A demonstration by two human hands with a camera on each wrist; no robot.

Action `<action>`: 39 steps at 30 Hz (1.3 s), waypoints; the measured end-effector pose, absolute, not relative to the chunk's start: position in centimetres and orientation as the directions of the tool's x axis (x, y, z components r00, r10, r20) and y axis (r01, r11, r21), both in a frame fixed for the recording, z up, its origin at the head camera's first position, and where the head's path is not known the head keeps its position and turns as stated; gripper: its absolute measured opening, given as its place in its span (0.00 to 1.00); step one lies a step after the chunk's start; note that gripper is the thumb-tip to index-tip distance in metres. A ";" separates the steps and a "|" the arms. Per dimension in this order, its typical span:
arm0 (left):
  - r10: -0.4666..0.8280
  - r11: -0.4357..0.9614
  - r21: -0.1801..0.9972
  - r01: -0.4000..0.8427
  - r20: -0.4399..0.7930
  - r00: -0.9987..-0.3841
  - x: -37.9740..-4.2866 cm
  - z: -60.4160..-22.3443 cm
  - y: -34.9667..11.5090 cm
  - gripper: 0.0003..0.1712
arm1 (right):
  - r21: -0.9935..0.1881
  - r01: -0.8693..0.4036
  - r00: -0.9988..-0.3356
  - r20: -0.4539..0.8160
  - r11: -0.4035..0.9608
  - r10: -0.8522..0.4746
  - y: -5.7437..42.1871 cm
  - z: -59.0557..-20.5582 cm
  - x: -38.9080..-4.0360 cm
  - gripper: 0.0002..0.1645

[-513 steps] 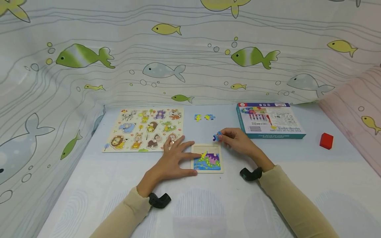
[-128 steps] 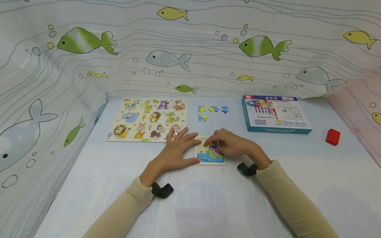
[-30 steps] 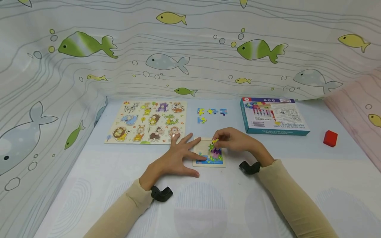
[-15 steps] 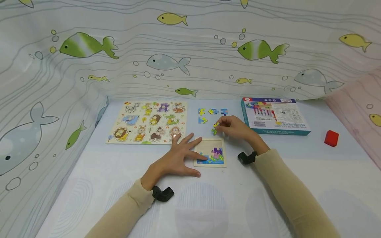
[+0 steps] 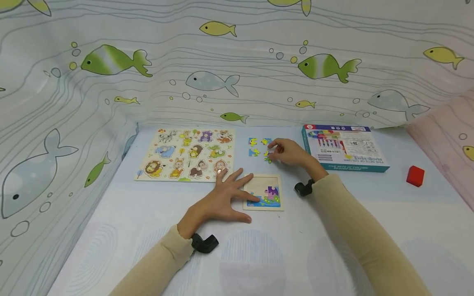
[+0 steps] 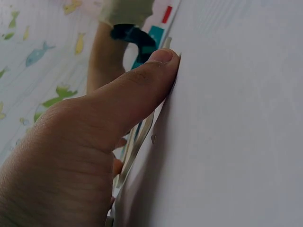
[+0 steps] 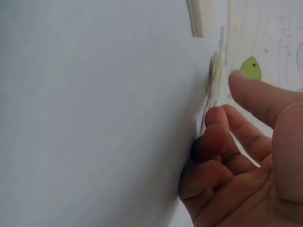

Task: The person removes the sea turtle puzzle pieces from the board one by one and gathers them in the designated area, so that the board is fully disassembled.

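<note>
My left hand (image 5: 226, 201) lies spread over the left side of a small wooden puzzle tray (image 5: 282, 193), one fingertip on the blue pieces inside. Purple and blue sea-picture pieces (image 5: 272, 196) fill the lower right of the tray. Behind it, my right hand (image 5: 290, 153) is at a yellow-green puzzle piece (image 5: 267, 158) on the table. In the right wrist view the thumb (image 7: 255, 97) stands apart from the bent fingers, with a dark blue bit under the fingertips. Other loose pieces lie nearby, including a yellow-and-blue puzzle piece (image 5: 253, 142); my right hand hides part of this group.
A wooden animal puzzle board (image 5: 190, 155) lies to the left, close behind my left fingers. A flat teal-edged box (image 5: 344, 149) stands just right of my right hand. Farther right is a red block (image 5: 415, 176). A fish-print cloth hangs behind the table.
My right hand has lifted the yellow-green piece out of the tray, carried it back to the loose pieces and set it down. My left hand stays on the tray.
</note>
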State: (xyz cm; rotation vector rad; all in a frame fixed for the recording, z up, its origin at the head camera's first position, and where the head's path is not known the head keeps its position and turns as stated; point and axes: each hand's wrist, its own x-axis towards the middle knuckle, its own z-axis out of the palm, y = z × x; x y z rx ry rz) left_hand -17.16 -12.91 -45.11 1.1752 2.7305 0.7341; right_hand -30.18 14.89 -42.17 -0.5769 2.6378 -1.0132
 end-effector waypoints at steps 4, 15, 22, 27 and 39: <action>0.703 0.591 0.452 0.668 0.117 -0.701 -17.2 -45.1 -12.9 0.32 | -0.674 -0.260 -0.892 -0.107 0.692 -0.439 14.9 -42.3 -30.1 0.25; 0.703 0.588 0.451 0.671 0.124 -0.700 -17.3 -45.2 -12.8 0.33 | -0.649 -0.231 -0.904 -0.133 0.725 -0.407 14.4 -42.2 -30.1 0.21; 0.710 0.582 0.448 0.678 0.126 -0.692 -17.2 -45.1 -12.8 0.31 | -0.629 -0.243 -0.913 -0.109 0.738 -0.393 14.2 -42.2 -30.2 0.20; 0.717 0.576 0.446 0.685 0.125 -0.685 -17.2 -45.2 -12.8 0.30 | -0.616 -0.234 -0.923 -0.101 0.752 -0.371 14.0 -42.3 -30.3 0.20; 0.713 0.565 0.445 0.695 0.161 -0.683 -17.2 -45.3 -12.9 0.18 | -0.616 -0.213 -0.933 -0.102 0.758 -0.345 13.9 -42.3 -30.3 0.20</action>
